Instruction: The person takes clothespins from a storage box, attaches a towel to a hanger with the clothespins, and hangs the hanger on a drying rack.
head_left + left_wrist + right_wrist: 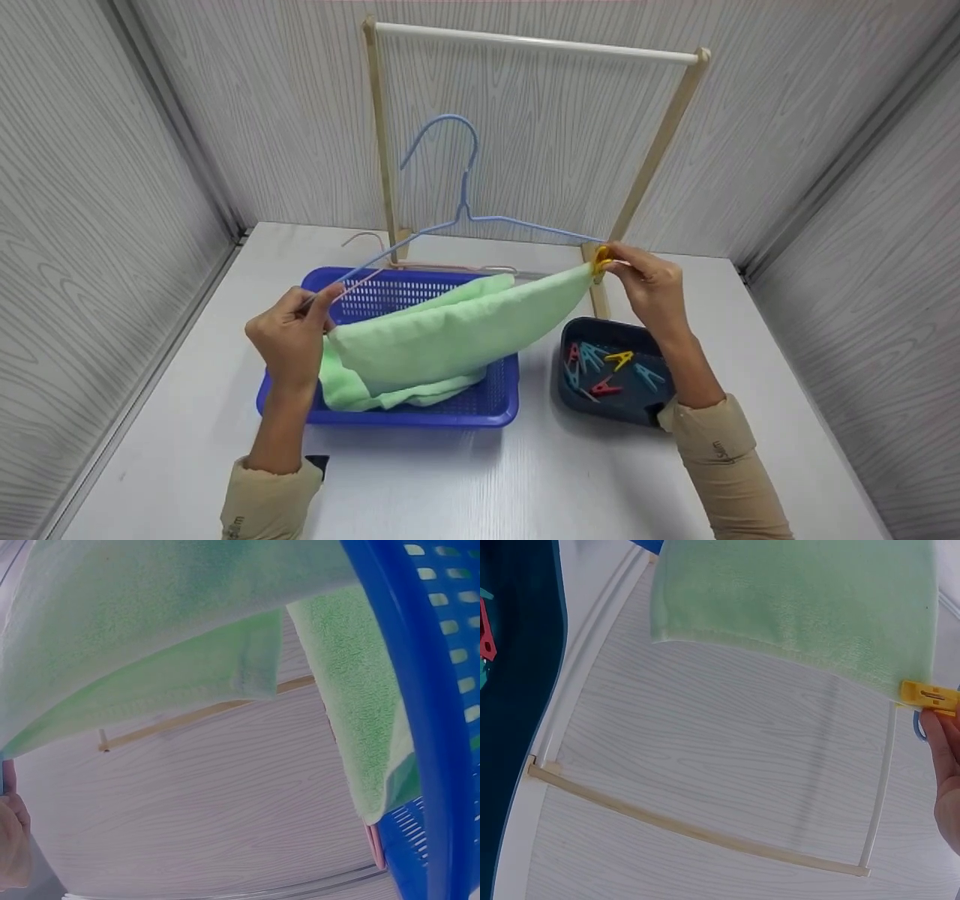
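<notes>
Two hands [289, 334] [651, 289] pinch: left, blue hanger [464, 195]; right, yellow clip [601, 260]. Green towel [457, 337] rises lengthwise rightward.

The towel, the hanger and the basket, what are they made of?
Towel: fuzzy, dull cloth, maybe cotton; the left wrist view shows its fluffy surface.
Hanger: probably metal wire with a smooth blue coating, being so thin, though it could be plastic.
Basket: looks like smooth, slightly shiny plastic, with rows of neat holes.

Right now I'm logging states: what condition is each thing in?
Blue hanger, gripped by left hand, hook up
Green towel, raised, sagging
Yellow clip, pinched by right hand at towel edge
Blue basket, upright, green cloth inside
Dark bin, upright, clips inside
Rack, standing
Pink hanger, partly hidden
</notes>
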The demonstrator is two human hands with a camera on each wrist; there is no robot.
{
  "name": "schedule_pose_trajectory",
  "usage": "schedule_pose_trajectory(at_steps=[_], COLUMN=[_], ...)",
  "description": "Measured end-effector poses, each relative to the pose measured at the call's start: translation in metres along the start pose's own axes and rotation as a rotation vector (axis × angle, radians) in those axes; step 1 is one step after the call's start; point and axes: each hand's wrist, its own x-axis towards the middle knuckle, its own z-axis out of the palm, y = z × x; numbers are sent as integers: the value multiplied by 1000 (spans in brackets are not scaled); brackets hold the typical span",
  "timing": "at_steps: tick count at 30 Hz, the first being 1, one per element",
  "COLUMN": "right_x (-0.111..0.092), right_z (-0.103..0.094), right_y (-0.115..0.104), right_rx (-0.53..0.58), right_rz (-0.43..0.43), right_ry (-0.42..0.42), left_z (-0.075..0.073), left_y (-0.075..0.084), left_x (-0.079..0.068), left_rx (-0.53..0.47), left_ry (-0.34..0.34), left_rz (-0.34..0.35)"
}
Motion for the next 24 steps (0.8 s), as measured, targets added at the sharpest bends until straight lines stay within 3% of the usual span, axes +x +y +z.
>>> schedule_pose_trajectory(at_steps=[8, 12, 24], right_x=[-2, 1, 2], right_z=[2, 1, 1], right_y=[-5, -20, -33], right_rx=[43, 58, 70], right_rz=[-6, -18, 29], right_ry=[-9, 6, 26], left_z=[0, 0, 1], left_y=[-1, 0, 1], left_x=[0, -1, -1], left_rx=[9, 0, -13], left_ry=[1, -3, -9], left_rz=[-16, -18, -27])
